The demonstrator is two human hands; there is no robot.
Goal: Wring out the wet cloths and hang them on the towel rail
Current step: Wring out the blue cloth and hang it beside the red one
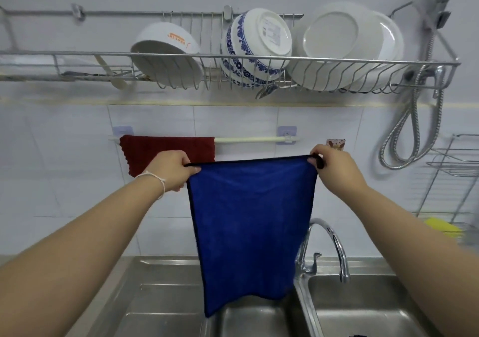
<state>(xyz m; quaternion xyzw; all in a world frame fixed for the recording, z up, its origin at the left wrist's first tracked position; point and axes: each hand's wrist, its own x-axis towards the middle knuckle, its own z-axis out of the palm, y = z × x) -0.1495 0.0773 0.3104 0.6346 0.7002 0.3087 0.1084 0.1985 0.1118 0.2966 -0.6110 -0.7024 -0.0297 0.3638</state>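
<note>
A blue cloth (248, 228) hangs spread out flat above the sink, held by its two top corners. My left hand (171, 169) pinches the left corner and my right hand (334, 165) pinches the right corner. Its top edge sits just below and in front of the white towel rail (254, 139) on the tiled wall. A dark red cloth (155, 150) hangs over the left part of the rail, partly behind my left hand. The right part of the rail is bare.
A steel double sink (363, 308) lies below, with a curved tap (329, 248) right of the cloth. Above the rail a wire dish rack (233, 62) holds bowls and plates. A shower hose (412, 129) and a wire shelf (451, 171) with a yellow sponge (443, 226) are at right.
</note>
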